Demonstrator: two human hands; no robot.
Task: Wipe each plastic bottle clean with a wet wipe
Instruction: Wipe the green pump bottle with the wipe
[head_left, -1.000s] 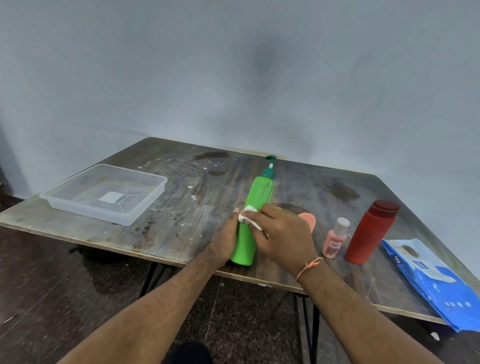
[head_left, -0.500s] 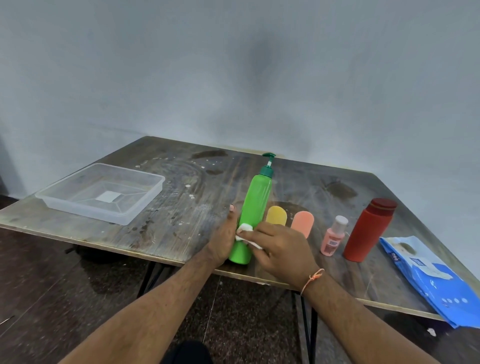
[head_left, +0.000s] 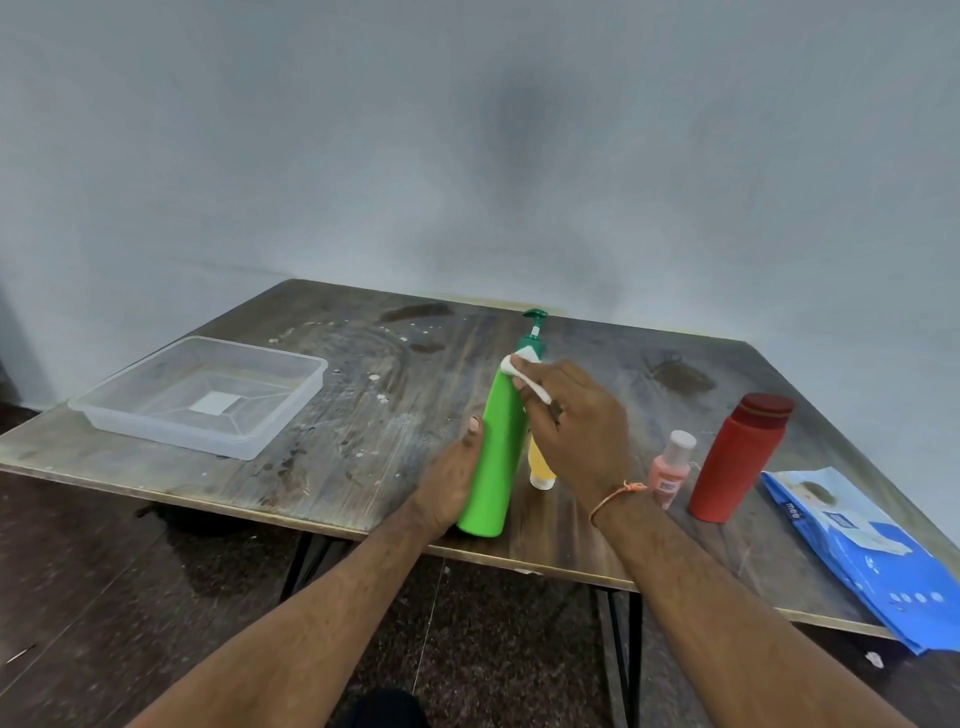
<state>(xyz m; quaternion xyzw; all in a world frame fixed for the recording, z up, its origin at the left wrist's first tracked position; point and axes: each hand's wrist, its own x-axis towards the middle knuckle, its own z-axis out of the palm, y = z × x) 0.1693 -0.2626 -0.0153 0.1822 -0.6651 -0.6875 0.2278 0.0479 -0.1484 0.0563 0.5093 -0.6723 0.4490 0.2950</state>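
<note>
bare forearms, orange wrist thread (head_left: 618, 494) (right)

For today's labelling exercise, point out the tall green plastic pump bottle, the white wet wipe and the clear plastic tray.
tall green plastic pump bottle (head_left: 493, 457): head view, middle of its body.
white wet wipe (head_left: 521, 364): head view, bunched upper end.
clear plastic tray (head_left: 291, 410): head view, right wall.

Single view only, head-worn, wide-angle; nothing shared with a second camera. Scene is looked at forward and down from above the near edge of the table (head_left: 363, 457), across it toward the wall (head_left: 467, 156). Both forearms are seen entering from the bottom edge. Left hand (head_left: 449, 478) and right hand (head_left: 576, 421) are framed near centre, close to the lens. Far table corners are kept in frame; straight edges are bent slightly toward the borders
</note>
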